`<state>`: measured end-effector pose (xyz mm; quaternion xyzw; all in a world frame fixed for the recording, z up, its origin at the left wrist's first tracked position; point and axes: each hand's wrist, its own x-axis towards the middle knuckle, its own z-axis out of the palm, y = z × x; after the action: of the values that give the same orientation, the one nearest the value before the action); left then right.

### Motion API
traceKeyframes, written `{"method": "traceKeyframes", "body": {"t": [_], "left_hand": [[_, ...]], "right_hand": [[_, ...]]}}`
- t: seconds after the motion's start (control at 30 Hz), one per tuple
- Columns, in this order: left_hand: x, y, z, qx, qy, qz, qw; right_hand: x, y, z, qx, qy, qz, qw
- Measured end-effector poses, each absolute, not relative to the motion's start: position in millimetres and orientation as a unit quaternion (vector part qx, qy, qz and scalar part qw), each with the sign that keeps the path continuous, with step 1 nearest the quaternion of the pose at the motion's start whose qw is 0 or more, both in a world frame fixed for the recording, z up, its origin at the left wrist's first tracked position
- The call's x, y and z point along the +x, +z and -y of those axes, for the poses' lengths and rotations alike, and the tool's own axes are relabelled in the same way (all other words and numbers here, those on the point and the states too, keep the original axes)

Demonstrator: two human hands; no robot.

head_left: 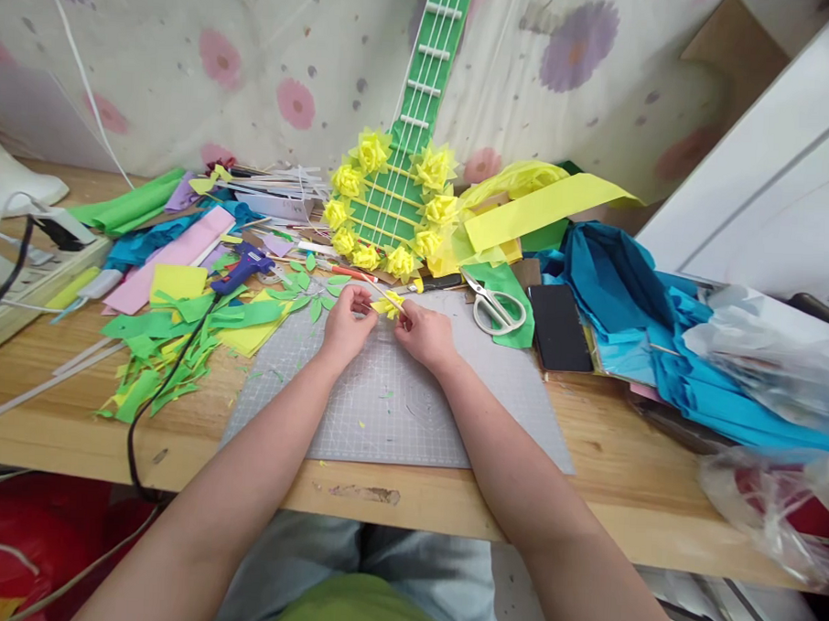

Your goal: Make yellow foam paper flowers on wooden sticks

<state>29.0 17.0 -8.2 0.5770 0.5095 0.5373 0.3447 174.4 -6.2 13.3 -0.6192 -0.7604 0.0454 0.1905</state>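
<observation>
My left hand (346,321) and my right hand (424,333) meet over the far part of a grey cutting mat (397,401). Between their fingertips they pinch a small piece of yellow paper (387,305) wound on a thin wooden stick (380,292) that slants up to the left. Just beyond stands a green paper guitar (399,177) with several yellow paper flowers (370,150) ringing its body. Small green paper leaves (305,297) lie on the mat's far left corner.
White scissors (495,307) and a black phone (558,327) lie right of the hands. A blue glue gun (241,268) and green paper scraps (158,363) sit left. Blue tissue paper (634,311) and plastic bags (770,353) crowd the right. A power strip (24,275) is far left.
</observation>
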Motion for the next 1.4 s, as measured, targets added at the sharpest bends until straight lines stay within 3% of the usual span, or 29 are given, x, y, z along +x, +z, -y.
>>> {"method": "traceKeyframes", "body": {"t": [0.3, 0.5, 1.0, 1.4], "left_hand": [[28.2, -3.5, -12.4, 0.559, 0.535, -0.489, 0.403], [32.3, -2.0, -9.5, 0.483, 0.560, -0.460, 0.490], [29.0, 13.1, -8.2, 0.321, 0.590, -0.460, 0.581], [33.7, 20.2, -5.1, 0.252, 0.518, -0.448, 0.684]], "right_hand": [[173.3, 6.5, 9.4, -0.552, 0.029, 0.806, 0.213], [175.1, 5.8, 11.4, -0.556, 0.023, 0.803, 0.214], [174.6, 0.6, 11.3, -0.565, -0.004, 0.803, 0.191], [175.3, 0.0, 8.4, -0.589, -0.013, 0.783, 0.201]]}}
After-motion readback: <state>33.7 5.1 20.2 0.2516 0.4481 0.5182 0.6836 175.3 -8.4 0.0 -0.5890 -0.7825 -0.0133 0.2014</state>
